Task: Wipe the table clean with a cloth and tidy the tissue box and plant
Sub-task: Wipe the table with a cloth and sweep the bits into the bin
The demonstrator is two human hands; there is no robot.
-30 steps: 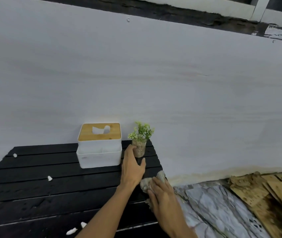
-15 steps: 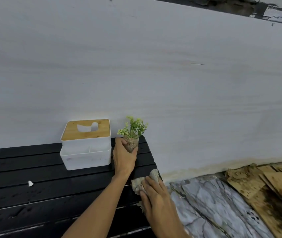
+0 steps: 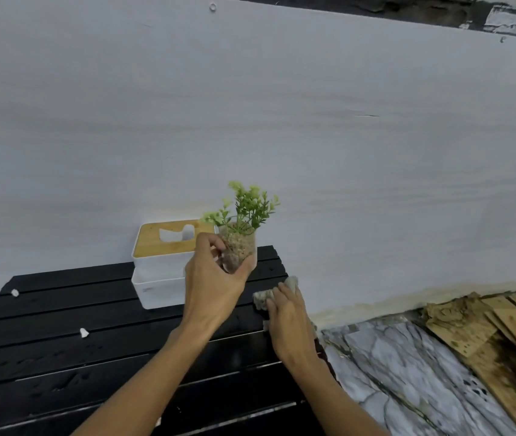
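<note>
A white tissue box [image 3: 162,272] with a wooden lid is standing at the back edge of a black slatted tabletop [image 3: 61,357], against a pale wall. One white tissue [image 3: 185,232] is poking up through the slot in the lid. Just right of the box, a left hand [image 3: 215,278] is holding one small plant [image 3: 245,209] up over the back right corner of the tabletop. The plant is sitting in a clear pot [image 3: 238,250] filled with small pebbles, and the fingers and thumb are curling round the pot, which is tilting slightly. The left forearm is reaching in from the near edge.

A right hand [image 3: 288,319] is lying palm down with straight fingers on one crumpled grey cloth [image 3: 263,298], pressing it onto the tabletop at the right edge, near the back corner.

Three small white scraps [image 3: 84,332] are lying scattered along the left part of the tabletop, well apart from each other.
</note>
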